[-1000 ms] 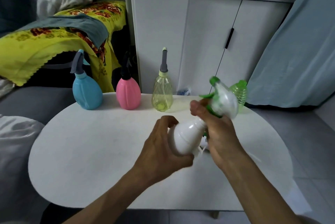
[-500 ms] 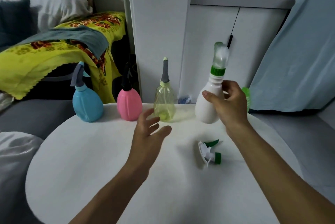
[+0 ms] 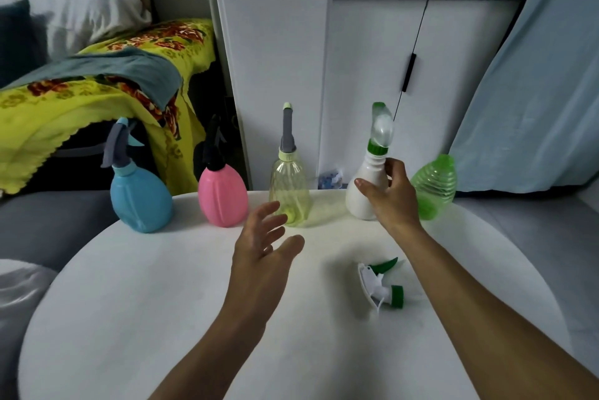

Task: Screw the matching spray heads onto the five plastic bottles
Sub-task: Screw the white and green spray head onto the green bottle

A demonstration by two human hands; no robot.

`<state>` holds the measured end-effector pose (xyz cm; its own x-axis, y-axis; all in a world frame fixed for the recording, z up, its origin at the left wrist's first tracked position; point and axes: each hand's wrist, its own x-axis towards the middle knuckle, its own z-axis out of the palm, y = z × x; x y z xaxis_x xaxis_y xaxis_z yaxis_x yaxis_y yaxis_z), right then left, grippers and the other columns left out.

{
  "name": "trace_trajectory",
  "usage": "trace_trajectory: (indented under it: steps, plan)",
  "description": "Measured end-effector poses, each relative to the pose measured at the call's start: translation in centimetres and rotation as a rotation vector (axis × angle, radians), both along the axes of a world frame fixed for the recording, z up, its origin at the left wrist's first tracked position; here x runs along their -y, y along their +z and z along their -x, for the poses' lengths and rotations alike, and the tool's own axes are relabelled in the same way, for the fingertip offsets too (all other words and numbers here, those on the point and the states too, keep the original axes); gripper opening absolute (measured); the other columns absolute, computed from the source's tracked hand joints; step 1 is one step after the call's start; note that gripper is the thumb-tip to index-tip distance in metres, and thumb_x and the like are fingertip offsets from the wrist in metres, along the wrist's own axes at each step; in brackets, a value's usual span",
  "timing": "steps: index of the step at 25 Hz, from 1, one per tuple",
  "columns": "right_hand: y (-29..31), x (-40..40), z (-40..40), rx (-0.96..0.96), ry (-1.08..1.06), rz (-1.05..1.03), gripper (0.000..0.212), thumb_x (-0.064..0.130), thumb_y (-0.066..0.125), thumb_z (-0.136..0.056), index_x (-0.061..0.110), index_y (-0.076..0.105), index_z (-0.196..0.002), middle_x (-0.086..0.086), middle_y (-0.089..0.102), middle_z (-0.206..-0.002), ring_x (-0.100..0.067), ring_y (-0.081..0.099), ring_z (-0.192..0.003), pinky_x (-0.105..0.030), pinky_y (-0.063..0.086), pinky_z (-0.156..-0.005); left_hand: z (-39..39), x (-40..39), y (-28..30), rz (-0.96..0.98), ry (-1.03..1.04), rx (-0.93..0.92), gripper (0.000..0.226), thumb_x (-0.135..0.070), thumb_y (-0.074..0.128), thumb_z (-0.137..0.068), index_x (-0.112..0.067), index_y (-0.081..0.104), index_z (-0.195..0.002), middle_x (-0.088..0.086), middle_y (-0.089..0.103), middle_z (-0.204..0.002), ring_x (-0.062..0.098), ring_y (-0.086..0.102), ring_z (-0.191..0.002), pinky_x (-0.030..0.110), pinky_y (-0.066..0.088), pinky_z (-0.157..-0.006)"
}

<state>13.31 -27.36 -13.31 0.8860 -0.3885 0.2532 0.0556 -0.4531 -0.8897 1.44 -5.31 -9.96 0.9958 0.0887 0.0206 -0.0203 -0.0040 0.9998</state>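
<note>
Head view: loose spray head (image 3: 382, 286) lies on its side on the worktop (image 3: 129, 318), long axis toward the front right with green collar leading, just inside the right forearm; right hand (image 3: 390, 202) grips the white bottle (image 3: 363, 195), while left hand (image 3: 262, 257), fingers spread and empty, hovers nearer.

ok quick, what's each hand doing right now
Left hand: open, fingers spread above the table, holding nothing.
Right hand: curled round the white bottle, which stands at the table's far edge.
</note>
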Motion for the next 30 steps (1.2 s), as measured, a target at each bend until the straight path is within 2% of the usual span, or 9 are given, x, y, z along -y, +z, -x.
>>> trace_trajectory:
  steps: [4, 9, 12, 15, 18, 20, 23, 27, 30]
  plan:
    - [0.1, -0.3, 0.0, -0.032, -0.017, -0.025, 0.057, 0.032, 0.079, -0.077, 0.019, 0.050, -0.125, 0.006, 0.062, -0.108, -0.028, 0.064, -0.100, -0.035, 0.047, -0.075, 0.2, -0.1, -0.2, -0.008, -0.003, -0.007, 0.048, -0.008, 0.068, -0.087, -0.044, 0.055, -0.116, -0.012, 0.065, -0.119, 0.012, 0.061, -0.112, 0.031, 0.051, -0.088]
    - [1.3, 0.2, 1.5, -0.132, -0.014, -0.042, 0.087, 0.035, 0.084, -0.073, 0.017, 0.038, -0.144, -0.007, 0.056, -0.140, -0.028, 0.058, -0.119, -0.039, 0.048, -0.092, 0.6, -0.3, -0.2, 0.000, -0.020, -0.008, 0.047, -0.006, 0.068, -0.086, -0.042, 0.056, -0.115, -0.009, 0.067, -0.117, 0.014, 0.063, -0.110, 0.026, 0.049, -0.080]
    - [2.4, 2.2, 2.9, -0.206, -0.072, 0.165, 0.051, 0.024, 0.078, -0.076, 0.020, 0.058, -0.123, -0.005, 0.069, -0.117, -0.025, 0.065, -0.100, -0.038, 0.053, -0.082, 0.7, -0.6, -0.4, -0.007, -0.029, 0.005, 0.046, -0.006, 0.068, -0.086, -0.042, 0.057, -0.113, -0.008, 0.068, -0.114, 0.012, 0.064, -0.108, 0.026, 0.048, -0.078]
    - [3.5, 4.6, 3.9, -0.143, -0.358, 0.284, 0.020, 0.021, 0.066, -0.077, 0.020, 0.065, -0.098, -0.003, 0.073, -0.099, -0.026, 0.065, -0.091, -0.026, 0.038, -0.067, 1.2, -0.5, -0.6, -0.006, -0.046, 0.003, 0.047, -0.006, 0.068, -0.086, -0.042, 0.058, -0.114, -0.010, 0.069, -0.113, 0.010, 0.064, -0.106, 0.026, 0.047, -0.077]
    - [3.3, 6.6, 3.4, -0.007, -0.506, 0.096, 0.040, 0.021, 0.069, -0.076, 0.017, 0.053, -0.112, -0.006, 0.066, -0.109, -0.030, 0.063, -0.098, -0.030, 0.040, -0.071, 1.4, -0.5, -0.8, -0.017, -0.050, 0.001, 0.048, -0.005, 0.068, -0.086, -0.041, 0.058, -0.114, -0.009, 0.068, -0.114, 0.011, 0.064, -0.106, 0.026, 0.047, -0.077]
    - [2.5, 7.9, 2.5, 0.010, -0.441, -0.015, 0.059, 0.025, 0.074, -0.076, 0.016, 0.047, -0.129, -0.007, 0.058, -0.128, -0.030, 0.057, -0.113, -0.038, 0.046, -0.088, 1.5, -0.5, -0.9, -0.015, -0.052, -0.002, 0.049, -0.003, 0.069, -0.085, -0.041, 0.059, -0.114, -0.006, 0.068, -0.114, 0.012, 0.064, -0.107, 0.028, 0.048, -0.078]
    - [0.9, 9.3, 1.0, -0.086, -0.311, 0.040, 0.075, 0.031, 0.075, -0.080, 0.020, 0.039, -0.144, -0.007, 0.048, -0.146, -0.032, 0.046, -0.130, -0.045, 0.040, -0.105, 1.6, -0.5, -1.2, -0.038, -0.062, -0.010, 0.049, -0.003, 0.070, -0.083, -0.041, 0.060, -0.113, -0.006, 0.069, -0.114, 0.013, 0.064, -0.107, 0.028, 0.048, -0.079]
    - [-0.4, 10.7, 0.5, -0.032, -0.273, -0.133, 0.052, 0.026, 0.078, -0.080, 0.014, 0.059, -0.126, -0.004, 0.064, -0.113, -0.031, 0.062, -0.111, -0.037, 0.049, -0.094, 1.4, -0.5, -1.6, -0.081, -0.083, -0.005, 0.048, -0.004, 0.071, -0.083, -0.042, 0.063, -0.110, -0.010, 0.071, -0.110, 0.008, 0.066, -0.103, 0.028, 0.048, -0.079]
    - [1.8, 10.9, 1.3, 0.047, -0.436, -0.221, 0.051, 0.035, 0.081, -0.072, 0.013, 0.065, -0.115, -0.005, 0.069, -0.109, -0.029, 0.066, -0.102, -0.042, 0.054, -0.090, 1.5, -0.1, -1.6, -0.123, -0.115, 0.012, 0.046, -0.005, 0.071, -0.083, -0.039, 0.062, -0.113, -0.011, 0.071, -0.109, 0.008, 0.067, -0.101, 0.027, 0.048, -0.078]
